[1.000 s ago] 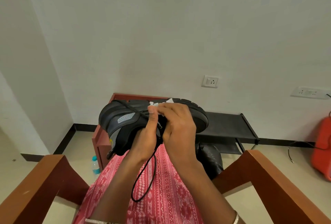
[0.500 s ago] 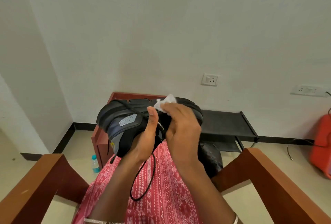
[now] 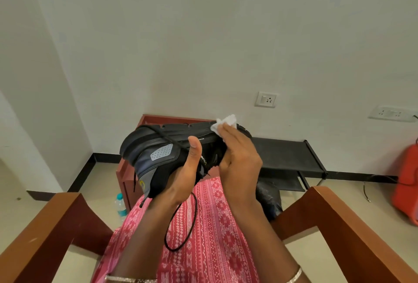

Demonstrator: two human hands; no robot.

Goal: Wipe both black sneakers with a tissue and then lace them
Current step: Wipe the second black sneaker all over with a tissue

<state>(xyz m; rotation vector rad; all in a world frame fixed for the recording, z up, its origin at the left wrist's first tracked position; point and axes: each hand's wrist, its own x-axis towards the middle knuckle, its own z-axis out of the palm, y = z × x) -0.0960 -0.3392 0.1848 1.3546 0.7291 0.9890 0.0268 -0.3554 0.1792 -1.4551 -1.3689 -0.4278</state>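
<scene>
Black rack (image 3: 285, 156) against the wall, socket (image 3: 265, 99) above it; wooden cabinet (image 3: 123, 176) to its left; bottle (image 3: 120, 205) on the floor beside that; armrests (image 3: 45, 233) flank pink cloth (image 3: 210, 237); red container (image 3: 407, 187) far right.

One head-worn camera (wide-angle) looks forward and down, close over the hands (image 3: 239, 160).

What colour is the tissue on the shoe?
White. The tissue on the black shoe shows best in the head view.
</scene>
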